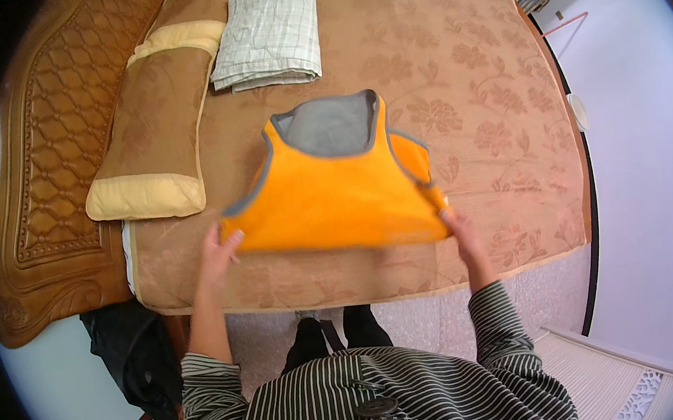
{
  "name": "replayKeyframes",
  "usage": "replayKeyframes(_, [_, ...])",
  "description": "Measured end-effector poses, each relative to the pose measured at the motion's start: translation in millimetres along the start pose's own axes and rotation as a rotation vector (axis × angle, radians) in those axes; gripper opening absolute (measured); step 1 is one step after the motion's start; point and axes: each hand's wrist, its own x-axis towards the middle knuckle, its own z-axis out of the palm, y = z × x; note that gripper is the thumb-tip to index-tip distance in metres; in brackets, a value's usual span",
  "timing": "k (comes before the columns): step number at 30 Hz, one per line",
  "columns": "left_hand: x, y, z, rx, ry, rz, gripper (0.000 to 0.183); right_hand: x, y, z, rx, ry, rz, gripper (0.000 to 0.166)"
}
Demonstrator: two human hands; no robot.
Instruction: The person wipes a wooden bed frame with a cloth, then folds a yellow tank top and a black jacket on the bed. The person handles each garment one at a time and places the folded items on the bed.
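An orange sleeveless top (335,198) with grey trim is stretched between my hands above the near side of the bed. Its neck opening faces away from me and shows a grey inner side. My left hand (219,251) pinches the lower left corner, thumb on top. At the lower right corner, my right hand (463,231) grips the fabric, slightly blurred. Part of the back layer sticks out past the right armhole. The fingers under the cloth are hidden.
The bed (489,153) bears a brown floral mat. A folded checked cloth (274,34) lies at the far side, beside a brown and yellow pillow (152,130). A carved wooden headboard (62,133) rises at left. Below it hangs a black bag or garment (132,357).
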Motion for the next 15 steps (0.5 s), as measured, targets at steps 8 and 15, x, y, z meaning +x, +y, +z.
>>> replayKeyframes(8, [-14.9,-202.5,23.5,0.11,-0.03,-0.478,0.031,-99.7,136.2,-6.7,-0.237,-0.104,0.39,0.046])
replayKeyframes(15, [9.4,-112.6,19.1,0.047,-0.011,-0.473,0.04,-58.1,31.2,19.3,-0.485,-0.164,0.017,0.046])
